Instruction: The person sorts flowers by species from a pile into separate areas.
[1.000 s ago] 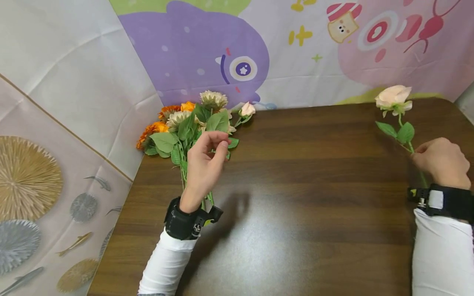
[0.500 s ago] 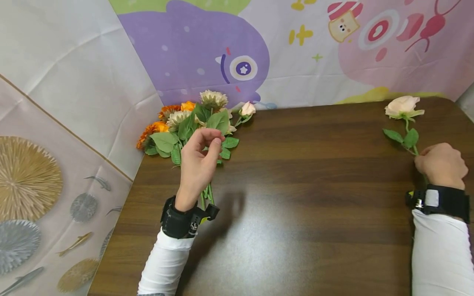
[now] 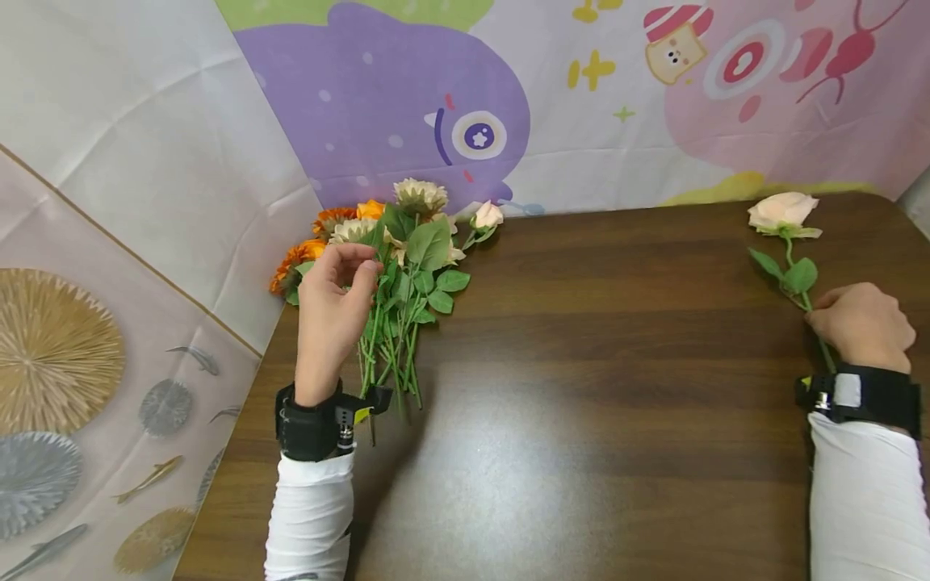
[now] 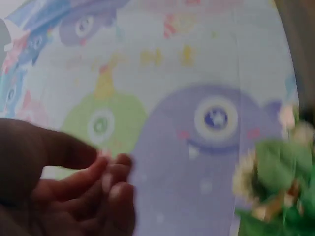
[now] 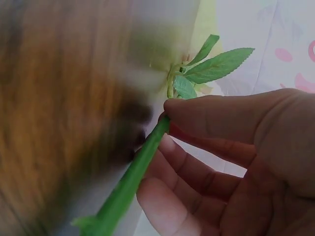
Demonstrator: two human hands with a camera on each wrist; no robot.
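At the right of the head view, the right hand [image 3: 863, 324] pinches the slim green stem [image 5: 134, 178] of a pale, many-petalled rose [image 3: 783, 213]. Left of centre, the left hand [image 3: 333, 313], loosely curled and holding nothing, hangs near a bunch [image 3: 429, 246] of ruffled flowers on the streaked wood-grain table [image 3: 581, 363].

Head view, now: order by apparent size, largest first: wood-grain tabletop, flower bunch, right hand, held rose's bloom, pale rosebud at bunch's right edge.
1. Wood-grain tabletop
2. Flower bunch, partly hidden by the left hand
3. Right hand
4. Held rose's bloom
5. Pale rosebud
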